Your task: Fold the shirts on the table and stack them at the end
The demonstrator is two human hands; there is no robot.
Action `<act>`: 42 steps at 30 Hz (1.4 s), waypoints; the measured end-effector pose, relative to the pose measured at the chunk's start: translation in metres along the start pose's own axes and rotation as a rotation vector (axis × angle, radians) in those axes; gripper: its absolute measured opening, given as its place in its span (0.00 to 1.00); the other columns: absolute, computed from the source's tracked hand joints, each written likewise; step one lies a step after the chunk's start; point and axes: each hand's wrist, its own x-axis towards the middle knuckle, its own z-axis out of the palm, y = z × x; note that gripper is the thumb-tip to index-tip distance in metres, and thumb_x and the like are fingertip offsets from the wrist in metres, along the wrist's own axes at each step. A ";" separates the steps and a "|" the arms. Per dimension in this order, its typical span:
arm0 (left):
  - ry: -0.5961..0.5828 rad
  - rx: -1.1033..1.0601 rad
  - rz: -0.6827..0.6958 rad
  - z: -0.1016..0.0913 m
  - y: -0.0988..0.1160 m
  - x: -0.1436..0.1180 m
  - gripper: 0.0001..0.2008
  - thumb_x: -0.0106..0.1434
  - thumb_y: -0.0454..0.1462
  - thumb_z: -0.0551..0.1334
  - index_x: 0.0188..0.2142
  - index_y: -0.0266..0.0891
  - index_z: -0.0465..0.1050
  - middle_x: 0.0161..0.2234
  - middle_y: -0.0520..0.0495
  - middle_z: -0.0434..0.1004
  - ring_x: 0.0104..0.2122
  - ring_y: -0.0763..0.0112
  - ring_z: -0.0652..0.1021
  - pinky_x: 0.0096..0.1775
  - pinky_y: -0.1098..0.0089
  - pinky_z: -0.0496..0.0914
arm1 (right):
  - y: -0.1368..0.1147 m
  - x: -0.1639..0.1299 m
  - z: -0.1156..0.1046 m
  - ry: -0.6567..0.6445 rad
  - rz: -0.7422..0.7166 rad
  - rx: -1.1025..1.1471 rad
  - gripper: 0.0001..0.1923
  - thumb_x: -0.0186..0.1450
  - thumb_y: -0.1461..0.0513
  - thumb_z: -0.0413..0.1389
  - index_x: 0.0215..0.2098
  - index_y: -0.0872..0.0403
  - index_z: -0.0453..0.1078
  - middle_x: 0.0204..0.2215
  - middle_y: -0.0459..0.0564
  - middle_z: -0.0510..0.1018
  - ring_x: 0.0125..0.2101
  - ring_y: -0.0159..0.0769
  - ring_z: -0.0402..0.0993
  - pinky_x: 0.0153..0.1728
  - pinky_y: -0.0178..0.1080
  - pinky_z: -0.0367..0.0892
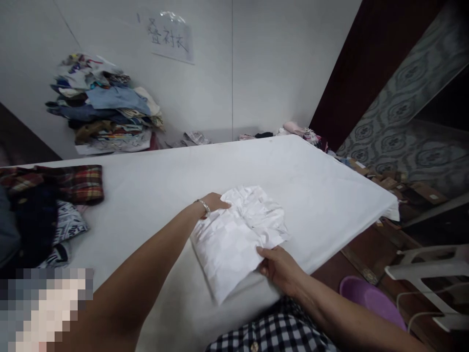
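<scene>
1. Nearest the camera, a checked garment [271,332] shows at the bottom edge, worn by the person.
2. The right hand [280,266] rests at the near right corner of a folded white garment [236,234], thumb on top and fingers curled under the cloth's edge, so it pinches that corner.
3. The white garment lies on the white-covered bench [322,195], close to its near edge; its near half is smooth and flat, its far half crumpled.
4. The left hand [214,203], with a bracelet [203,206] at the wrist, lies on the far left part of the white garment, fingers bent down onto the cloth; whether it grips or only presses, I cannot tell.
5. Off to the left on the bench lie a black-and-white printed cloth [68,227] and, behind it, a red plaid garment [73,183].
6. To the right, below the bench, a purple basin [370,298] sits on the floor beside a white plastic stool [428,269].
7. Farther back, beyond the bench's far left side, a tall pile of mixed clothes [104,110] stands against the wall.
8. More loose clothing [300,131] lies near the bench's far right corner.
9. On the wall above, a paper sign [170,36] with handwriting is taped up.
</scene>
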 end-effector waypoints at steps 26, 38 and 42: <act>0.028 0.007 0.299 0.006 -0.085 -0.163 0.32 0.47 0.48 0.67 0.53 0.46 0.71 0.55 0.48 0.72 0.55 0.53 0.70 0.57 0.63 0.64 | -0.052 0.022 -0.077 -0.184 -0.567 -0.829 0.25 0.51 0.66 0.53 0.46 0.51 0.76 0.48 0.50 0.77 0.50 0.46 0.71 0.54 0.47 0.61; 0.288 -0.457 0.043 0.008 -0.057 -0.121 0.21 0.49 0.48 0.63 0.39 0.39 0.75 0.39 0.46 0.81 0.41 0.60 0.78 0.42 0.65 0.72 | -0.072 0.068 -0.035 0.046 -0.699 -0.985 0.14 0.54 0.57 0.58 0.38 0.52 0.77 0.35 0.49 0.80 0.36 0.41 0.74 0.40 0.41 0.67; 0.172 -0.507 0.018 0.024 -0.049 -0.115 0.18 0.50 0.45 0.62 0.39 0.40 0.75 0.35 0.47 0.82 0.37 0.62 0.80 0.39 0.65 0.73 | -0.072 0.073 -0.040 0.088 -0.787 -0.806 0.13 0.58 0.55 0.54 0.34 0.54 0.74 0.28 0.47 0.77 0.29 0.36 0.70 0.31 0.35 0.64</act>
